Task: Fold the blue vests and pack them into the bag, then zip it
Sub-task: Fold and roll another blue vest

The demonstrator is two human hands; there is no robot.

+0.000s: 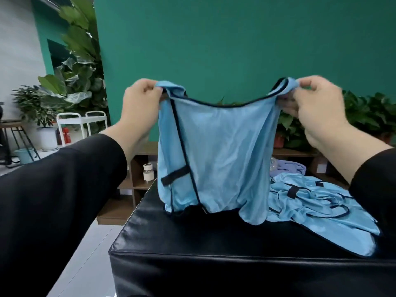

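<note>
Head view, only angle on offer. Left hand (143, 97) up at centre-left of the frame, fingers curled tight, pinching one shoulder strap of the blue vest (216, 155). Right hand (317, 103) level with it at centre-right, thumb and fingers likewise pinched on the other strap. Vest hanging between the two, spread wide, neckline sagging in a shallow curve from grip to grip, dark trim running down its left side. Long axis vertical: straps at the top, hem at the bottom, bunched and touching the black padded block (192, 249) in the lower half of the frame. So the whole garment below and between the hands, neither one nearer than the other. Probably a lay-down or a half-fold coming, and that hinges on the hem already resting on the block while the straps hang high above it.

More blue vests (317, 204) heaped loose at lower right on the same block, just beside the held one, apparently unfolded. Lilac cloth (289, 167) behind that heap. No bag identifiable anywhere. White-capped jar (148, 172) on a shelf at centre-left, potted plants (70, 86) at upper left.
</note>
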